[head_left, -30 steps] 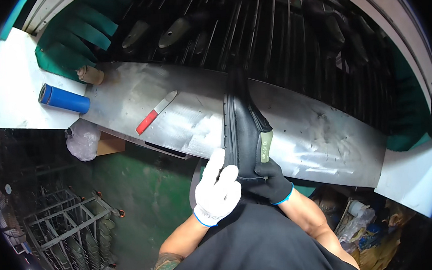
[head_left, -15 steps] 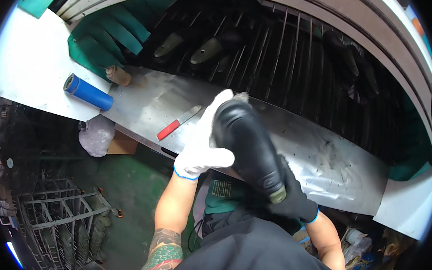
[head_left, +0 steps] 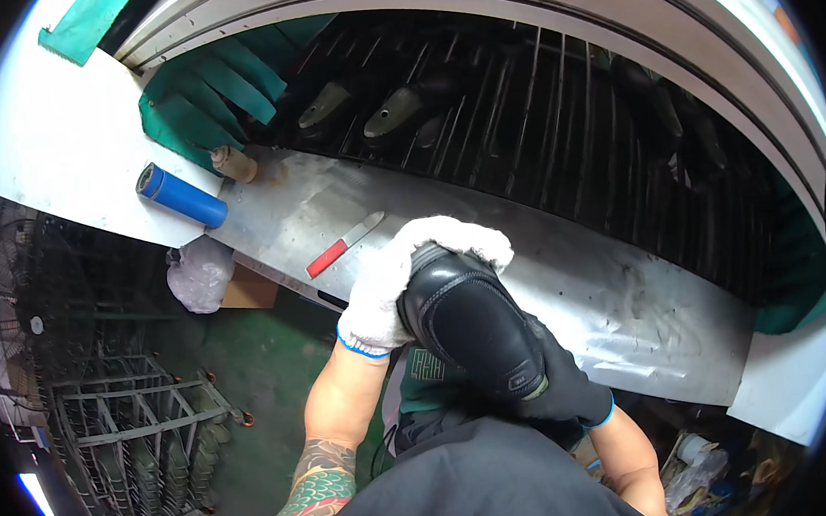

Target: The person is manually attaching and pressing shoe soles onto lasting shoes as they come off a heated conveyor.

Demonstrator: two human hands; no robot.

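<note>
A black leather shoe upper (head_left: 474,320) is held at a slant over the near edge of the metal ledge. A bit of green shoe last shows at its lower end. My left hand (head_left: 405,277), in a white knit glove, is wrapped round the upper end, fingers curled over the top. Lower down, my right hand (head_left: 567,381), in a dark grey glove, grips the other end from the right. The right fingers are partly hidden behind the shoe. Beyond my left hand lies a knife (head_left: 346,244) with a red handle on the ledge.
Behind the metal ledge (head_left: 644,329) runs a dark roller rack with shoes on green lasts (head_left: 395,111). A blue cylinder (head_left: 182,195) and a small beige bottle (head_left: 234,163) stand at the left. A metal cart (head_left: 138,407) is on the floor at the lower left.
My left hand has gone from a flat palm with thumb spread to fingers curled over the shoe's upper end. The shoe has come nearer and turned slightly.
</note>
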